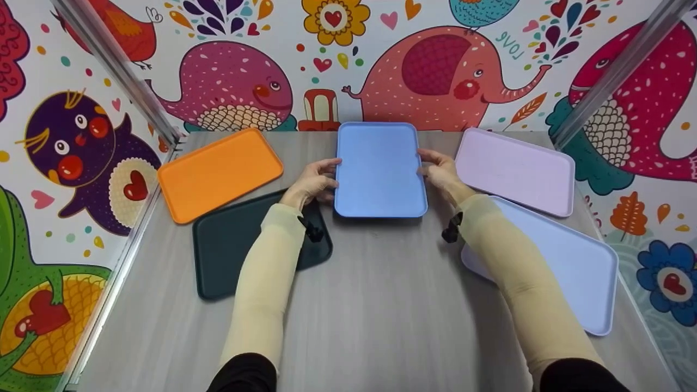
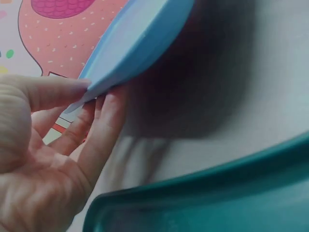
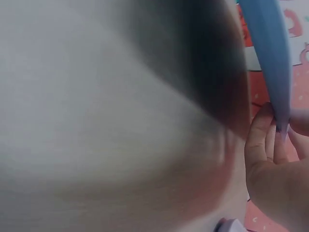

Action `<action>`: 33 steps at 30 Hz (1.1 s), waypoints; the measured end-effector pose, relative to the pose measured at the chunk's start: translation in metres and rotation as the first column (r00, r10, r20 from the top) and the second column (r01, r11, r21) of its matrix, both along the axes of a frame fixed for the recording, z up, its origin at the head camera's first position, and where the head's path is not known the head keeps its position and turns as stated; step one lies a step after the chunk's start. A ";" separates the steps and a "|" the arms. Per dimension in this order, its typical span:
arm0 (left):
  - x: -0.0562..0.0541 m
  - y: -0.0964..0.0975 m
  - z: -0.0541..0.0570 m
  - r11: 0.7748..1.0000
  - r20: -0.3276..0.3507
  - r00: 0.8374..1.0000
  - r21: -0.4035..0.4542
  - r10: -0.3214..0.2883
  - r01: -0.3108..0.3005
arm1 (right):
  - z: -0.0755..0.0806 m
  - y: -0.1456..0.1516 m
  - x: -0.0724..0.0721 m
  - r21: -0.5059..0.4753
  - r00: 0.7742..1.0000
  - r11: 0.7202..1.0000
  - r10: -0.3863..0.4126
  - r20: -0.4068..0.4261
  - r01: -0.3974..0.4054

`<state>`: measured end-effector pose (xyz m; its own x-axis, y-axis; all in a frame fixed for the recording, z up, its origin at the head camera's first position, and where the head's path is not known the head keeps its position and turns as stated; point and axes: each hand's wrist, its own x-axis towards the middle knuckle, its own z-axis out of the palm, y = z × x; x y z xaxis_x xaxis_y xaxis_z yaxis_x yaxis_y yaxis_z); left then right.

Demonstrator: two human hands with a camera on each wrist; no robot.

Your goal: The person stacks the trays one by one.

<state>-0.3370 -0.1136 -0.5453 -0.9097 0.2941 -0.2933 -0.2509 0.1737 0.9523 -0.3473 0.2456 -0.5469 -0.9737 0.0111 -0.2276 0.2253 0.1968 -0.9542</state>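
A blue rectangular tray (image 1: 381, 169) is held between both hands at the back middle of the table, raised a little, with its shadow below. My left hand (image 1: 314, 182) pinches its left edge; in the left wrist view the thumb lies on the rim and the fingers (image 2: 104, 128) reach beneath. On the opposite edge my right hand (image 1: 440, 173) pinches the rim, and the right wrist view shows fingers (image 3: 260, 135) on one side of the blue tray (image 3: 270, 53) and the thumb on the other.
An orange tray (image 1: 220, 174) and a dark green tray (image 1: 228, 250) lie on the left, the green one partly under the left forearm. To the right are a pale pink tray (image 1: 517, 169) and a lavender tray (image 1: 577, 272). Patterned walls bound the grey table (image 1: 381, 316).
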 end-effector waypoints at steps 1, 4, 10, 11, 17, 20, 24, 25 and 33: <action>-0.001 0.000 0.000 1.000 0.003 1.000 -0.009 -0.001 0.001 | -0.001 -0.001 -0.001 0.020 1.000 1.000 0.003 -0.003 -0.003; -0.002 0.000 -0.001 0.999 0.008 1.000 -0.038 -0.006 0.007 | -0.006 -0.003 -0.003 0.047 1.000 0.999 0.010 -0.008 -0.010; -0.004 0.002 -0.001 0.995 0.004 1.000 -0.098 -0.022 0.022 | -0.008 -0.007 -0.007 0.109 1.000 0.994 0.021 -0.015 -0.019; -0.004 0.003 -0.001 0.994 -0.001 1.000 -0.111 -0.026 0.026 | -0.008 -0.008 -0.007 0.128 1.000 0.992 0.019 -0.013 -0.017; -0.004 0.008 -0.002 0.982 -0.035 0.998 -0.186 -0.045 0.038 | -0.011 -0.009 -0.009 0.208 1.000 0.978 0.020 -0.015 -0.016; -0.004 0.011 -0.001 0.977 -0.032 0.998 -0.210 -0.046 0.039 | -0.013 -0.009 -0.009 0.235 1.000 0.972 0.023 -0.018 -0.018; -0.004 0.013 -0.001 0.972 -0.026 0.999 -0.234 -0.041 0.034 | -0.013 -0.009 -0.009 0.267 1.000 0.964 0.018 -0.024 -0.011; -0.004 0.014 -0.001 0.970 -0.028 0.999 -0.240 -0.037 0.030 | -0.013 -0.009 -0.010 0.273 0.999 0.962 0.014 -0.028 -0.006; -0.005 0.021 0.001 0.943 -0.062 0.998 -0.334 -0.028 0.006 | -0.012 -0.011 -0.011 0.321 0.999 0.947 0.009 -0.033 0.002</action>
